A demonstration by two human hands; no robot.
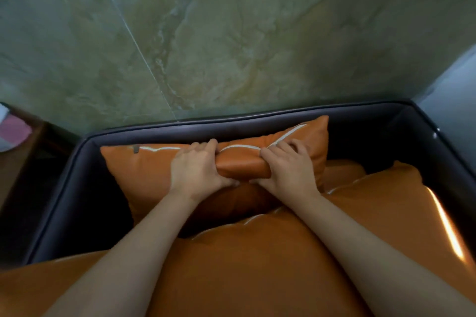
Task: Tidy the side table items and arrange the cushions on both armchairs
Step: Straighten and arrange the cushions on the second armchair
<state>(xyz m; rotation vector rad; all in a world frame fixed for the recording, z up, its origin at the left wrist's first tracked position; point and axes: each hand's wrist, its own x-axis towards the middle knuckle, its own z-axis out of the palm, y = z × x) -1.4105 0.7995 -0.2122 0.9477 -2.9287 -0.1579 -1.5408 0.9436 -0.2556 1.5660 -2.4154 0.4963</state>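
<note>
An orange leather cushion with a pale seam stands against the back of a dark grey armchair. My left hand and my right hand both grip its top edge near the middle, side by side, bunching the leather between them. The armchair's large orange seat cushion fills the foreground under my forearms. Another orange cushion bulges at the right side of the seat.
A green marbled wall rises right behind the armchair. At the left edge is a brown wooden side table with a pink and white item on it. The armchair's dark side walls enclose the seat left and right.
</note>
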